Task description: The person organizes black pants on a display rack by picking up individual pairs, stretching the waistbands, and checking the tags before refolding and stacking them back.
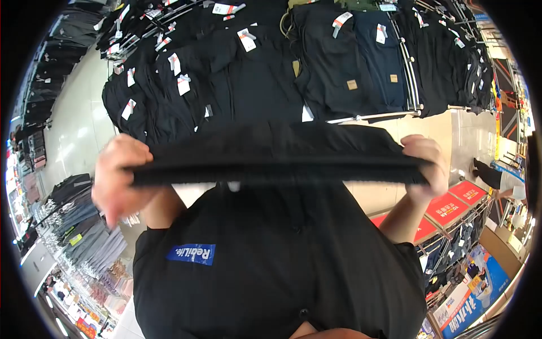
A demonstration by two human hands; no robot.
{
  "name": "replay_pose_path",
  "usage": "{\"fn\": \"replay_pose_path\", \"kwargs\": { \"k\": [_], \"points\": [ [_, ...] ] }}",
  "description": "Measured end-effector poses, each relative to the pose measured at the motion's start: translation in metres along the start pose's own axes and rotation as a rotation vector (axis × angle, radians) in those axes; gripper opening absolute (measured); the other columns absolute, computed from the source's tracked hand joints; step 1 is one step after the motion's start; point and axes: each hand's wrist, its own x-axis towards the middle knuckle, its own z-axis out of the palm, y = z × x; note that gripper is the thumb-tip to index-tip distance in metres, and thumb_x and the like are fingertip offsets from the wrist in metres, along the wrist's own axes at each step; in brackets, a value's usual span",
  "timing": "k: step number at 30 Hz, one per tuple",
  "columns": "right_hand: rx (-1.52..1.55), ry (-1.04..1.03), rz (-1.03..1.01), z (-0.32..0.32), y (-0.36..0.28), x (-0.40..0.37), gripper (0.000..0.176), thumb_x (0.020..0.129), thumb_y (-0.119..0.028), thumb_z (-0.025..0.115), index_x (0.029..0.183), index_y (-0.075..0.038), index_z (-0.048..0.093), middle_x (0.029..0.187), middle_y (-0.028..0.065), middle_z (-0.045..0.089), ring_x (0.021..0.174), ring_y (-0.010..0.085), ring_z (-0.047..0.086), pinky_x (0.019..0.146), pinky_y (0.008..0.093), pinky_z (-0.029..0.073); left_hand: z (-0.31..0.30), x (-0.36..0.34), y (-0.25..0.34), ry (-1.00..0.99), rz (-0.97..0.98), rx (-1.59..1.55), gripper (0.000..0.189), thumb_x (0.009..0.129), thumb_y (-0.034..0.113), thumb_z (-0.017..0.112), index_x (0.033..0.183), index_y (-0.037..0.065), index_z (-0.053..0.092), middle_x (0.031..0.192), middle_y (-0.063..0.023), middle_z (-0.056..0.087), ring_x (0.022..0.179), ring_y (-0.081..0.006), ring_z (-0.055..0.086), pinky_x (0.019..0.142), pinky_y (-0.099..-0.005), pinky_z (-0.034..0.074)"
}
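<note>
A black garment (276,152) is stretched sideways between my two hands, in front of my black shirt. Its waistband-like edge runs across the view and is slightly blurred. My left hand (121,178), at the left of the view, is closed round one end of the garment and partly smeared by motion. At the other end, my right hand (426,164) grips the garment's corner. The garment's lower part is hidden or folded away behind the band. Beyond it, black trousers (259,79) with white tags hang on a rack.
Dark blue trousers (381,62) hang on the metal rack (415,79) ahead. Grey and black clothes (90,220) hang at the lower left. Red signs (443,209) top a display at the right. A person (511,189) stands at the far right.
</note>
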Motion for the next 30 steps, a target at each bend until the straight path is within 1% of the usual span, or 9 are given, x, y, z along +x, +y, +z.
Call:
{"fn": "replay_pose_path", "kwargs": {
  "k": [4, 7, 9, 11, 12, 16, 19, 23, 30],
  "points": [
    [0.36, 0.781, -0.138, 0.044, -0.016, 0.048, 0.035, 0.096, -0.025, 0.057, 0.1, 0.009, 0.055, 0.069, 0.0249, 0.058, 0.071, 0.0413, 0.066, 0.069, 0.0525, 0.059, 0.059, 0.075, 0.003, 0.151, 0.339, -0.132, 0.061, 0.103, 0.064, 0.032, 0.099, 0.005, 0.047, 0.072, -0.017, 0.054, 0.047, -0.0268, 0.049, 0.045, -0.0399, 0.046],
    [1.054, 0.565, 0.072, 0.064, -0.034, 0.082, 0.045, 0.095, -0.017, 0.069, 0.129, 0.003, 0.049, 0.096, 0.0359, 0.064, 0.085, 0.0463, 0.068, 0.074, 0.0562, 0.058, 0.101, 0.094, -0.015, -0.024, 0.193, -0.503, 0.06, 0.101, 0.068, 0.036, 0.121, 0.014, 0.053, 0.078, -0.0164, 0.056, 0.053, -0.0279, 0.052, 0.048, -0.0441, 0.045],
    [0.888, 0.339, -0.335, 0.103, -0.004, 0.106, 0.038, 0.096, -0.017, 0.071, 0.122, -0.001, 0.047, 0.106, 0.0319, 0.065, 0.091, 0.0398, 0.069, 0.079, 0.0464, 0.059, 0.157, 0.095, -0.042, -0.032, 0.202, -0.712, 0.065, 0.099, 0.072, 0.037, 0.123, 0.014, 0.053, 0.077, -0.0184, 0.061, 0.056, -0.0278, 0.056, 0.049, -0.0427, 0.046],
    [0.653, 0.458, -0.45, 0.135, 0.009, 0.124, 0.032, 0.099, -0.016, 0.068, 0.118, -0.002, 0.046, 0.113, 0.0285, 0.065, 0.096, 0.0343, 0.069, 0.084, 0.0399, 0.057, 0.203, 0.097, -0.045, 0.303, 0.042, -0.426, 0.024, 0.103, 0.021, 0.058, 0.103, -0.001, 0.067, 0.086, -0.0101, 0.069, 0.07, -0.0125, 0.065, 0.065, -0.027, 0.052],
    [0.681, 0.536, -0.377, 0.143, 0.008, 0.125, 0.029, 0.099, -0.014, 0.067, 0.116, -0.002, 0.047, 0.118, 0.0284, 0.064, 0.101, 0.0331, 0.068, 0.087, 0.0398, 0.057, 0.207, 0.088, -0.044, 0.3, -0.293, -0.158, 0.072, 0.102, 0.069, 0.029, 0.099, 0.003, 0.055, 0.086, -0.0065, 0.061, 0.077, -0.0157, 0.06, 0.074, -0.0286, 0.05],
    [0.818, 0.058, -0.495, 0.131, 0.052, 0.134, 0.027, 0.096, -0.016, 0.07, 0.118, -0.008, 0.058, 0.156, 0.0218, 0.034, 0.144, 0.0329, 0.036, 0.116, 0.0454, 0.032, 0.243, 0.086, -0.05, 0.353, -0.267, -0.296, 0.038, 0.104, 0.034, 0.053, 0.118, -0.001, 0.059, 0.096, -0.0065, 0.064, 0.086, -0.0115, 0.06, 0.081, -0.0266, 0.049],
    [0.061, 0.284, 0.031, 0.13, 0.026, 0.111, 0.027, 0.098, -0.015, 0.067, 0.121, -0.007, 0.056, 0.159, 0.0187, 0.032, 0.142, 0.0297, 0.039, 0.115, 0.0418, 0.034, 0.22, 0.081, -0.045, 0.255, -0.528, -0.449, 0.021, 0.1, 0.019, 0.062, 0.101, 0.0, 0.069, 0.083, -0.0066, 0.071, 0.073, -0.0103, 0.066, 0.068, -0.026, 0.053],
    [0.715, 0.368, -0.074, 0.111, 0.024, 0.092, 0.042, 0.107, -0.019, 0.053, 0.141, 0.006, 0.048, 0.127, 0.0246, 0.063, 0.118, 0.029, 0.063, 0.107, 0.0408, 0.046, 0.196, 0.067, -0.059, 0.213, -0.57, -0.051, 0.02, 0.092, 0.019, 0.074, 0.091, 0.0, 0.07, 0.076, -0.004, 0.069, 0.073, -0.0059, 0.062, 0.068, -0.0246, 0.051],
    [0.015, -0.375, 0.002, 0.095, -0.022, 0.051, 0.073, 0.077, -0.024, 0.089, 0.135, 0.0, 0.051, 0.123, 0.0156, 0.065, 0.114, 0.0333, 0.065, 0.106, 0.0488, 0.042, 0.163, 0.043, -0.038, 0.173, -0.661, -0.029, 0.018, 0.094, 0.012, 0.071, 0.083, 0.0, 0.064, 0.07, 0.0025, 0.061, 0.066, -0.0018, 0.051, 0.058, -0.0208, 0.042]
  ]
}}
